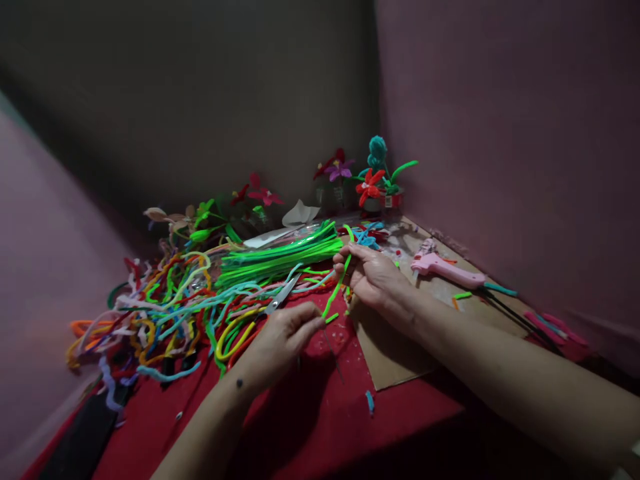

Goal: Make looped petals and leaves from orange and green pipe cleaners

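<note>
Both forearms come in from the near edge. The left one slants up and inward from the lower left; the right one reaches in long and low from the lower right. Beneath them is the red-covered worktop [300,420], with a small blue scrap [370,403] near its front.

The left hand [287,329] is the nearer, its back turned up, wrist nearly straight and fingers pointing right. Its thumb and fingers pinch the lower end of a bright green fuzzy strip [334,294]. A short green piece shows at those fingertips; whether it is joined to the strip, I cannot tell.

The right hand [376,277] is farther out and higher, turned inward, its fingers curled and closed on the strip's upper part. The strip slants between the two hands, its free tip curving up past the right fingers.

Below the right forearm lies a sheet of cardboard [395,360]. Beyond the left hand are open scissors [284,293], and to their left a tangled heap of coloured strips [170,300]. Farther back are a bundle of green strips [280,260] and, to the right, a pink glue gun [450,270]. Fuzzy flowers, including a red flower [370,187], stand at the back.
</note>
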`<state>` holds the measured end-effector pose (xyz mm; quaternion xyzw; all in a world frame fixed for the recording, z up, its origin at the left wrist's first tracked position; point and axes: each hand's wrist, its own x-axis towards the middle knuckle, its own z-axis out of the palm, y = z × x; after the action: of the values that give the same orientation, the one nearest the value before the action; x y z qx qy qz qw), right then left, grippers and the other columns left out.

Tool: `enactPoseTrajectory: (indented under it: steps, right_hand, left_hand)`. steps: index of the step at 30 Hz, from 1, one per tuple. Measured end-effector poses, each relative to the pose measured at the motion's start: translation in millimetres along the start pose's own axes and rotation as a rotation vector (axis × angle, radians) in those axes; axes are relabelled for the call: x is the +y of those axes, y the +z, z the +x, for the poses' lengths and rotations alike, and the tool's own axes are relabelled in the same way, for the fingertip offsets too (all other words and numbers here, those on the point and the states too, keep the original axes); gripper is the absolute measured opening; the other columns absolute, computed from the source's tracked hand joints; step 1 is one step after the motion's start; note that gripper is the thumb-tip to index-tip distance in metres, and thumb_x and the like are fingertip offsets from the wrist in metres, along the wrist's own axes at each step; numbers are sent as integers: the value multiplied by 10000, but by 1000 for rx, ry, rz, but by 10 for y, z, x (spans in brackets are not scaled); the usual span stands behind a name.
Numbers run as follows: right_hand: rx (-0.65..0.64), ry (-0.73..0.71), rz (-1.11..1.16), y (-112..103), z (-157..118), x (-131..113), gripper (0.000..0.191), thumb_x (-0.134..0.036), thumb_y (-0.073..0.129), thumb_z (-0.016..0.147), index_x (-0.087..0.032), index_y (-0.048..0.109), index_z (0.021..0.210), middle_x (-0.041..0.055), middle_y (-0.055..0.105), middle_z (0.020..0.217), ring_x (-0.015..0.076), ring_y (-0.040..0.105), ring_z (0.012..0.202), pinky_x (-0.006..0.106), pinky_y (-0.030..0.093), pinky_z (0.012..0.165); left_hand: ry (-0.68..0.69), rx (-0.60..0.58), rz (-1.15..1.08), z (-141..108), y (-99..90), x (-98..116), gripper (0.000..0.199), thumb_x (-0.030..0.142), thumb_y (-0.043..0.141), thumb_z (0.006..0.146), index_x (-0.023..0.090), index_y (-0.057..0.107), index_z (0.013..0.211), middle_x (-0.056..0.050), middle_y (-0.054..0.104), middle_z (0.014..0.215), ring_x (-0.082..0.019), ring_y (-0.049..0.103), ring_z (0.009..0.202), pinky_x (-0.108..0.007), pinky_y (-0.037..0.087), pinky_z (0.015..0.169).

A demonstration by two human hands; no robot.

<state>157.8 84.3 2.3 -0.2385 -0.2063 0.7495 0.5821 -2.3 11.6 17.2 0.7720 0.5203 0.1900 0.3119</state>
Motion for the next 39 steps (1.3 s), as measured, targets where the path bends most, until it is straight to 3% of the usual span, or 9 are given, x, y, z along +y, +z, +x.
enactPoseTrajectory:
  steps: [5, 10, 14, 19, 26, 33, 39]
  right_hand:
    - [-126, -18, 79, -20, 47, -150, 202, -153, 379, 876, -150, 455, 689, -67, 379, 443, 35, 245, 334, 162, 210, 356]
    - [-114, -16, 91, -56, 80, -226, 172, -156, 395, 876, -146, 469, 721, -93, 312, 415, 32, 182, 326, 161, 143, 341]
    - [-112, -36, 81, -56, 63, -320, 178, -153, 390, 883, -144, 507, 749, -117, 184, 374, 40, 93, 321, 169, 101, 331]
    - [-53, -62, 127, -76, 76, -470, 200, -162, 385, 897, -159, 510, 741, -119, 138, 373, 47, 84, 330, 171, 109, 338]
    - [-35, -89, 150, -40, 41, -603, 269, -135, 339, 905, -147, 487, 680, -117, 120, 353, 44, 86, 317, 174, 106, 328]
    - [-38, -126, 187, -63, 65, -729, 298, -169, 325, 926, -155, 464, 663, -116, 115, 352, 45, 100, 309, 171, 125, 325]
    - [-51, -165, 121, -64, 36, -775, 307, -176, 340, 921, -157, 455, 637, -114, 111, 356, 45, 94, 314, 169, 129, 323]
  left_hand:
    - [-8, -69, 97, -100, 52, -129, 311, 414, 413, 825, 183, 514, 644, 26, 458, 605, -110, 393, 582, -207, 326, 552]
    - [-27, -116, 23, -103, 9, -142, 298, 435, 440, 805, 190, 525, 658, 23, 472, 617, -110, 388, 575, -197, 342, 536]
    - [-102, -205, -65, -107, -72, -149, 303, 444, 428, 816, 188, 479, 662, 42, 384, 596, -92, 320, 527, -185, 293, 467]
    - [-124, -202, -41, -127, -226, -232, 321, 448, 418, 823, 174, 493, 674, 41, 348, 592, -88, 298, 531, -188, 264, 467]
    - [-1, -289, 3, -194, -267, -234, 341, 404, 423, 834, 164, 424, 592, 43, 313, 571, -79, 280, 525, -199, 249, 476]
    - [-51, -205, -94, -191, -260, -238, 311, 398, 426, 835, 165, 431, 629, 48, 291, 565, -68, 250, 489, -198, 203, 426]
    - [6, -160, -136, -223, -255, -210, 338, 385, 451, 825, 162, 400, 577, 45, 282, 553, -60, 255, 474, -198, 195, 415]
